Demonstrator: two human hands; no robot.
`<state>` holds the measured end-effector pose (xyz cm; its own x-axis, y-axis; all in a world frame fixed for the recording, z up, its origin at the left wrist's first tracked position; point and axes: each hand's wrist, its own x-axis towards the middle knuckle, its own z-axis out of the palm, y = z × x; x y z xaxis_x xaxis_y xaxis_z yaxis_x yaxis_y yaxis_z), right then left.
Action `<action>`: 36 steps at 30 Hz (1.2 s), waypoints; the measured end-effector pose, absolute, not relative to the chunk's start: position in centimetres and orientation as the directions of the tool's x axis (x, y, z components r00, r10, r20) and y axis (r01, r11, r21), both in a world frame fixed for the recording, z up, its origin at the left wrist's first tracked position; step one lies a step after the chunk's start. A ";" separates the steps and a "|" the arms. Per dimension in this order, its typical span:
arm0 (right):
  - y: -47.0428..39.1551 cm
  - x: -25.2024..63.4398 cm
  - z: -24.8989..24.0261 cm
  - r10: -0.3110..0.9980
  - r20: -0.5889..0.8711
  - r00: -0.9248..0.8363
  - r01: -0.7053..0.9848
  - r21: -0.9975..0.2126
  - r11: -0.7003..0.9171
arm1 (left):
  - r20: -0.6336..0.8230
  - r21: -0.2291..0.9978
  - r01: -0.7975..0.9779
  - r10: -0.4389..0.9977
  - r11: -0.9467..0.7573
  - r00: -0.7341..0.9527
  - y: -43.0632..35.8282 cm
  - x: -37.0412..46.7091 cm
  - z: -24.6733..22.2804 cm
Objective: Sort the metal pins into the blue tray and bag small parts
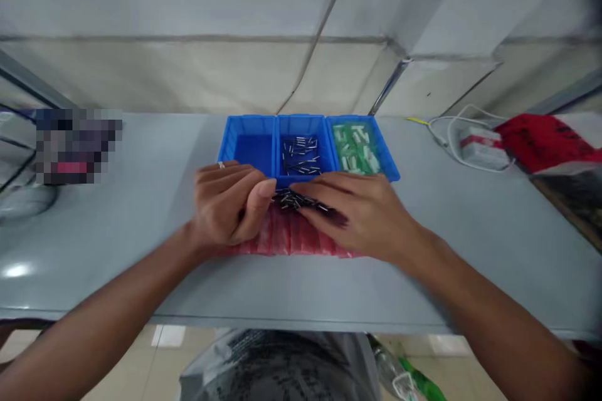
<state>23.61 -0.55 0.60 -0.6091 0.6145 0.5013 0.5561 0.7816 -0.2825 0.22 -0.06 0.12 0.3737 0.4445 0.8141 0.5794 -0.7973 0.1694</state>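
Observation:
My right hand [364, 210] is curled round a bunch of small black pins with silvery ends [296, 199], in front of the middle bin. My left hand [230, 203], with a ring on one finger, is closed just left of that bunch. Its thumb reaches to the edge of the pins, and what its fingers hold, if anything, is hidden. Under both hands lies a row of red plastic packets [291, 238], partly covered. More loose pins [301, 153] lie scattered in the middle blue bin [301, 122].
The left blue bin [254, 150] shows its bare bottom. In the right blue bin [388, 166] are white pieces in green wrapping [355, 147]. A white box with cable [484, 144] and a red bag [540, 141] sit at the right of the grey table [291, 294].

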 end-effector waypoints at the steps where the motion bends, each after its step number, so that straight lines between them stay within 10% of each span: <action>1: -0.5 23.6 0.4 0.582 0.427 -0.692 0.579 -0.152 0.801 | 0.819 0.151 0.573 0.426 -0.806 0.384 0.0 0.2 0.2; 5: -0.5 23.1 -0.8 0.588 0.258 -0.766 0.598 -0.050 0.800 | 0.824 0.120 0.563 0.398 -0.818 0.404 0.1 0.3 0.4; 19: -0.4 23.1 -1.4 0.595 0.427 -0.681 0.607 -0.125 0.784 | 0.821 0.070 0.571 0.372 -0.818 0.432 0.2 0.3 0.3; 27: -0.2 23.0 0.7 0.642 0.599 -0.478 0.369 -0.527 0.766 | 0.809 0.039 0.571 0.362 -0.820 0.464 0.2 0.3 0.2; 36: -1.0 22.6 1.1 0.841 0.419 -0.341 0.017 -0.892 0.451 | 0.761 -0.017 0.515 0.323 -0.857 0.562 0.4 0.4 -0.6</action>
